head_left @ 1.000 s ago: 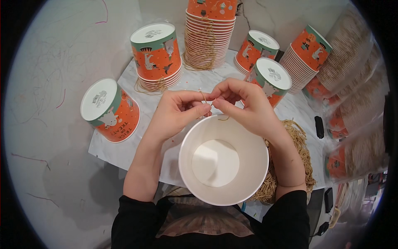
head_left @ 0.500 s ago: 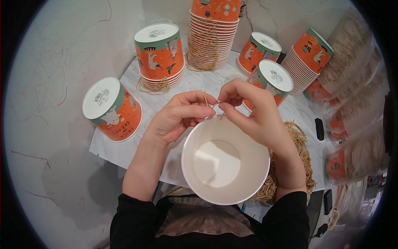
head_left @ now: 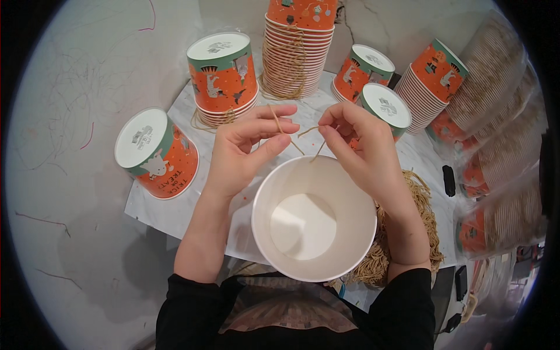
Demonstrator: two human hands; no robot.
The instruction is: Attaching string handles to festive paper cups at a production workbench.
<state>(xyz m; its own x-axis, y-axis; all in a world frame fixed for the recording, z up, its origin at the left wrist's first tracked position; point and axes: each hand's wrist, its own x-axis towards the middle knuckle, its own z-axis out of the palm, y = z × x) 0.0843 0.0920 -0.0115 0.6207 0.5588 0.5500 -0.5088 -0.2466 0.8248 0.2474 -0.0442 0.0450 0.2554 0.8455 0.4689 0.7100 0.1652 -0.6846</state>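
An open white paper bucket (head_left: 274,256) sits in front of me, mouth up, its plain inside showing. Two ends of thin tan cord (head_left: 316,153) rise at its far rim. My left hand (head_left: 242,140) is beyond the rim on the left, fingers somewhat spread, with cord draped across them and running by the thumb tip. Between thumb and index finger, my right hand (head_left: 361,140) pinches another stretch of the cord, just right of the left fingertips. Neither hand grips the bucket.
Upside-down orange buckets (head_left: 166,166) with green bands stand around the marble-look table (head_left: 146,204). A tall nested stack (head_left: 297,52) with cords is at the back. Tan cord bundles (head_left: 423,201) lie by my right forearm. Plastic-wrapped bucket stacks (head_left: 493,134) line the right.
My hands have drawn apart and slightly away from the rim, the left fingers spreading. The cord between them now shows as a loop. The bucket has shifted slightly.
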